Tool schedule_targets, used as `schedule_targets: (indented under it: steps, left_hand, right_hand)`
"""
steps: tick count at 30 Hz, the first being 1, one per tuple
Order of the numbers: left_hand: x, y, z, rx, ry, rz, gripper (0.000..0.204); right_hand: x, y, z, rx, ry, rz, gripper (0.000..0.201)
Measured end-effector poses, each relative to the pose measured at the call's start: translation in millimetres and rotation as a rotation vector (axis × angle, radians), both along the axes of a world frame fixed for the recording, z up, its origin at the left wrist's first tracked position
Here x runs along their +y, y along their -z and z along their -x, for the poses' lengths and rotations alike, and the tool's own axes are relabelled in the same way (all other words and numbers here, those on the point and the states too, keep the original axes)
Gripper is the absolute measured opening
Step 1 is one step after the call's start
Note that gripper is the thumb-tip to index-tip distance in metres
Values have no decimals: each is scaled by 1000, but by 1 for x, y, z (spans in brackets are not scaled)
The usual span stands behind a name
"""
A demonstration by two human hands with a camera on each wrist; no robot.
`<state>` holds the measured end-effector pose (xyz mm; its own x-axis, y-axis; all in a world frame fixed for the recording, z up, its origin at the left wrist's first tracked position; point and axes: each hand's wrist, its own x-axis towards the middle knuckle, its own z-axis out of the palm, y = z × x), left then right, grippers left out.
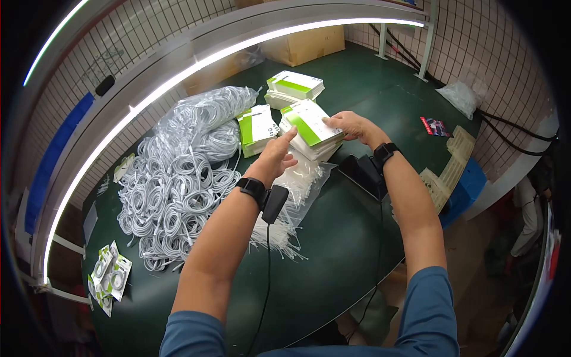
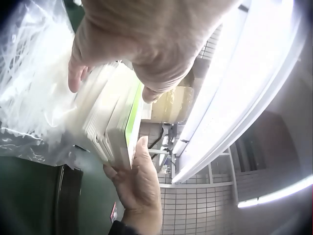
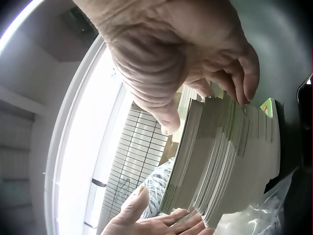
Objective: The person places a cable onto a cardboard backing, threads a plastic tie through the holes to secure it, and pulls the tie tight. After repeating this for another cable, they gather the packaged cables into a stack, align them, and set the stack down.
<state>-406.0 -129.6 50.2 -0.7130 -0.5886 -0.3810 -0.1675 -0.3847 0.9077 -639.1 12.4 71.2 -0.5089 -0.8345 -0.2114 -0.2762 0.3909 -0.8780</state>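
Note:
A thick stack of white-and-green packaging cards (image 1: pixel 310 123) lies between the two hands. My right hand (image 1: pixel 358 127) grips the right end of the stack, thumb over the top card and fingers curled at the edge. At the opposite end, my left hand (image 1: pixel 272 159) is held close, its thumb raised and its fingers extended; the right wrist view shows these left fingers (image 3: pixel 183 223) straight along the stack's end. Under the stack is a clear plastic bag (image 1: pixel 306 175) of thin white strips. More card stacks (image 1: pixel 257 126) stand to the left and behind (image 1: pixel 295 84).
Coiled white cables (image 1: pixel 178 196) pile up at the left, beside a bag of more coils (image 1: pixel 205 116). Finished-looking cable packs (image 1: pixel 110 276) lie front left. A dark phone (image 1: pixel 360 177) sits under the right wrist. Cardboard boxes (image 1: pixel 312 46) stand behind; a blue bin (image 1: pixel 464 190) is at right.

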Motion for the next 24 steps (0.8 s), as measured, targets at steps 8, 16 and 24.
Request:
schedule_targets:
  steps: [8,16,24]
  left_hand:
    - [-10,-1,28,24,51,-154,100]
    - [-4,-1,36,88,-88,-203,94]
    - [-3,-19,48,-28,-76,-169,88]
  right_hand:
    - [-11,3,8,-56,-110,-59,86]
    - [-9,5,7,-55,-110,-39,93]
    - [2,9,14,-247,-95,49,89]
